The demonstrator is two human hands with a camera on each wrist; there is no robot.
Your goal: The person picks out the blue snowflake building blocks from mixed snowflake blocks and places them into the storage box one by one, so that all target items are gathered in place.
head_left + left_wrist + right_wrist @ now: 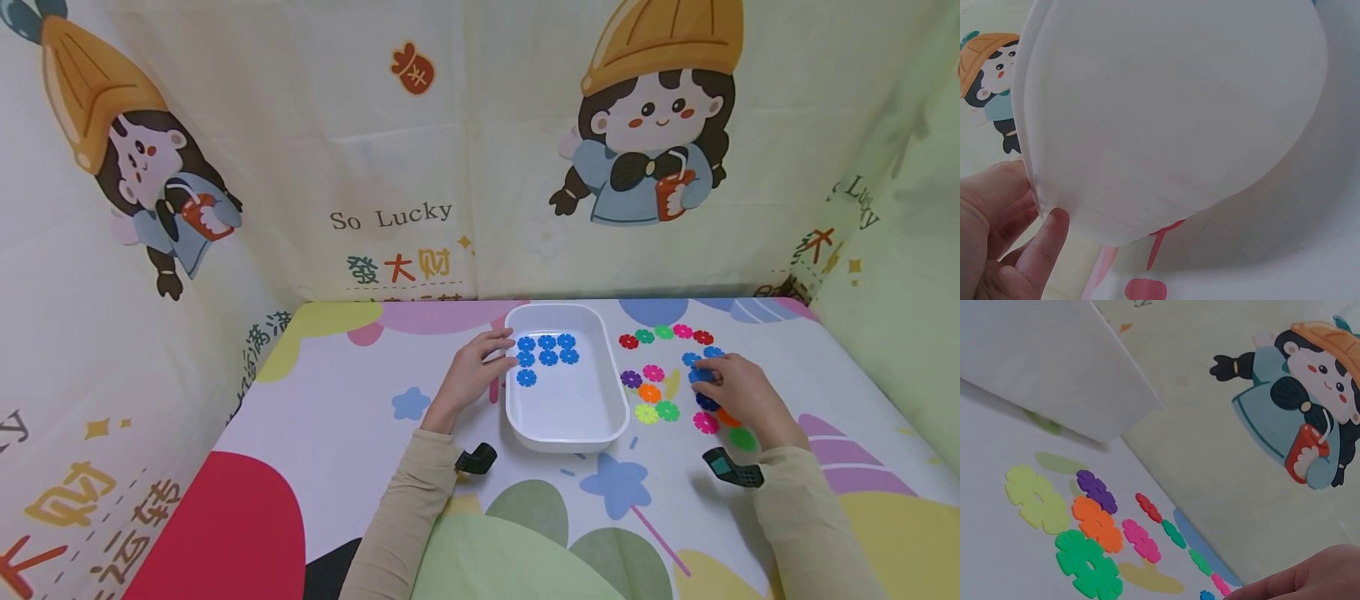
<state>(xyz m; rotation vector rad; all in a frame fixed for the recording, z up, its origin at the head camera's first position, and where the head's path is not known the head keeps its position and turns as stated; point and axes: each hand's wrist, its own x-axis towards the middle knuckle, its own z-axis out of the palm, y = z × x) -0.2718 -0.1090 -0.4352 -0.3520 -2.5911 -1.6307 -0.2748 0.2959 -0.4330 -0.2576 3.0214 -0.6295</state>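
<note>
A white plastic tray stands in the middle of the table, with several blue flower-shaped discs laid in rows inside. My left hand holds the tray's left rim, and the left wrist view shows the thumb against its outer wall. On the right my right hand is low over more discs, with a blue disc between thumb and forefinger. Other blue discs lie beside its fingertips. In the right wrist view only part of that hand shows, and its fingertips are cut off.
Right of the tray, a small cluster holds purple, pink, orange, yellow-green and green discs. A curved row starts with a red disc and passes the right hand, down to a green disc. Printed cloth hangs behind the table.
</note>
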